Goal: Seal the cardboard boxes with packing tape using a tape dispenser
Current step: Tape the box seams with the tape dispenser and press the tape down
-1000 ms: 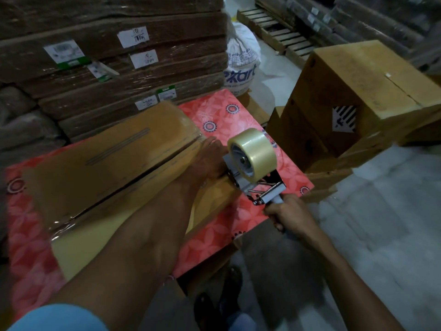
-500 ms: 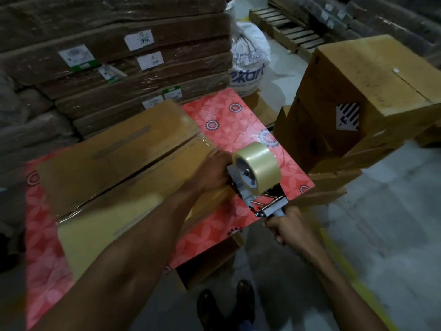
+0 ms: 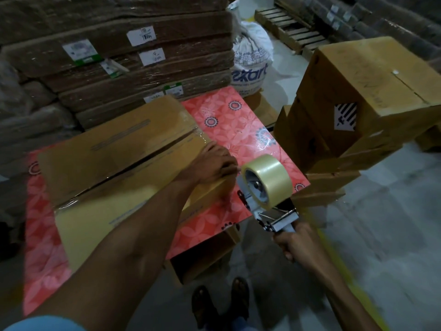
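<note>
Cardboard box (image 3: 114, 173), seam seemingly taped: left hand (image 3: 214, 163) pressing flat on its end, right hand (image 3: 294, 240) gripping tape dispenser (image 3: 265, 187) alongside; cut-off pending.

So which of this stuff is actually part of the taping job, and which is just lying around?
In use: cardboard box, tape dispenser, left hand on the box, right hand gripping the dispenser.
Lying about: stacked boxes, white sack, wrapped cardboard bundles, wooden pallet.

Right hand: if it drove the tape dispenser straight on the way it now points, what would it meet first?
Probably the near end of the cardboard box, just ahead of the tape dispenser that the right hand grips. The left hand rests right above that spot; depth is unclear.
</note>
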Demonstrator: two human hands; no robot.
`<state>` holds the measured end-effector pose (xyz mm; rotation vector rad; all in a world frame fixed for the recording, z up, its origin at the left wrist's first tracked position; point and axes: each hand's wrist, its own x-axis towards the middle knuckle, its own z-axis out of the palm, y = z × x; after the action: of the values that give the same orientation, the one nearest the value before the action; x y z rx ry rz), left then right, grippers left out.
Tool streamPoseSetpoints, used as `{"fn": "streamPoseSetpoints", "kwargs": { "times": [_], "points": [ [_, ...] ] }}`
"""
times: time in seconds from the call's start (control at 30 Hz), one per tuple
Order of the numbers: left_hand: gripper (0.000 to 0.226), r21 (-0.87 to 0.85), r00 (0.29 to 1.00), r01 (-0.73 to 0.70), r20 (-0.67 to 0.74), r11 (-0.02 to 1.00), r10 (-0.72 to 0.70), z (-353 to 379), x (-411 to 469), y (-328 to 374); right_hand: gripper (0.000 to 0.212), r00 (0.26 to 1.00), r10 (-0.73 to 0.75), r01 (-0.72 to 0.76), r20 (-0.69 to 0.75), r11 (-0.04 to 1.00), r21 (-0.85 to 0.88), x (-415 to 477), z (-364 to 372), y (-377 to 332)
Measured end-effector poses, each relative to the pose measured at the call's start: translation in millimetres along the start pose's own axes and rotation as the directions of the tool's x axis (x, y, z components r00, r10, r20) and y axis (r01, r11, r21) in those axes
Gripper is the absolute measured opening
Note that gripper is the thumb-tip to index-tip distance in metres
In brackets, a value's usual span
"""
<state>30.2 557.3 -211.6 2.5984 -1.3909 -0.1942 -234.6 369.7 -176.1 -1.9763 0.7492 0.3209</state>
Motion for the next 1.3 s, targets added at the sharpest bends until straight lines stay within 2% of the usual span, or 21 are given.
{"fn": "streamPoseSetpoints", "kwargs": {
  "times": [0.1, 0.27, 0.37, 0.5, 0.6, 0.7, 0.77, 0.9, 1.03, 1.13, 1.23, 1.3],
  "points": [
    [0.068, 0.035, 1.0, -0.023, -0.01, 0.999, 0.024, 0.2, -0.6, -1.0, 0.02, 1.0, 0.004, -0.004, -0.018, 1.0, -0.004, 5.5, 3.3, -4.5],
    [0.069, 0.035, 0.999, -0.021, -0.037, 0.999, 0.022, 2.2, -1.2, 0.3, 0.021, 0.999, 0.05, -0.05, -0.003, 0.999, -0.005, 10.4, 6.5, -9.5],
    [0.065, 0.008, 1.0, 0.003, -0.024, 1.0, -0.003, 3.1, -1.1, -1.6, 0.031, 0.995, 0.085, -0.088, 0.048, 0.995, 0.057, 16.7, 11.8, -14.5],
    [0.058, 0.01, 0.999, 0.02, -0.033, 1.0, -0.02, 5.4, 0.4, -0.5, 0.015, 0.985, 0.151, -0.16, 0.087, 0.981, 0.107, 29.1, 18.8, -22.4],
    [0.05, -0.026, 0.998, 0.021, -0.061, 0.999, -0.023, 5.4, -1.4, -1.7, 0.016, 0.971, 0.214, -0.229, 0.11, 0.961, 0.153, 35.5, 24.4, -23.4],
    [0.043, -0.069, 0.995, 0.009, -0.098, 0.998, -0.015, 6.0, -2.3, -0.7, 0.023, 0.962, 0.191, -0.231, 0.195, 0.95, 0.208, 33.0, 28.9, -25.1],
    [0.039, -0.127, 0.993, 0.0, -0.116, 0.992, -0.015, 6.5, -2.6, -1.8, 0.021, 0.946, 0.175, -0.253, 0.272, 0.925, 0.285, 30.1, 32.2, -27.0],
    [0.039, -0.135, 0.992, -0.04, -0.124, 0.99, 0.023, 7.2, -4.8, -6.3, 0.023, 0.904, 0.249, -0.386, 0.348, 0.826, 0.411, 32.1, 34.1, -22.9],
    [0.039, -0.062, 0.998, 0.023, -0.055, 0.998, -0.027, 5.4, -1.0, 1.8, 0.017, 0.902, 0.308, -0.417, 0.302, 0.803, 0.427, 38.1, 36.8, -5.1],
    [0.058, 0.062, 0.998, 0.041, -0.047, 0.997, -0.038, 8.0, -0.2, 5.3, 0.023, 0.919, 0.316, -0.391, 0.237, 0.812, 0.433, 47.7, 37.8, -2.1],
    [0.065, 0.064, 0.995, 0.083, -0.062, 0.994, -0.079, 8.6, 1.3, 10.4, 0.021, 0.942, 0.327, -0.329, 0.08, 0.846, 0.419, 65.6, 34.6, -4.1],
    [0.061, 0.047, 0.991, 0.114, -0.069, 0.992, -0.111, 9.5, 2.0, 16.2, 0.016, 0.947, 0.318, -0.272, -0.053, 0.875, 0.4, 79.2, 30.0, -5.4]
  ]
}}
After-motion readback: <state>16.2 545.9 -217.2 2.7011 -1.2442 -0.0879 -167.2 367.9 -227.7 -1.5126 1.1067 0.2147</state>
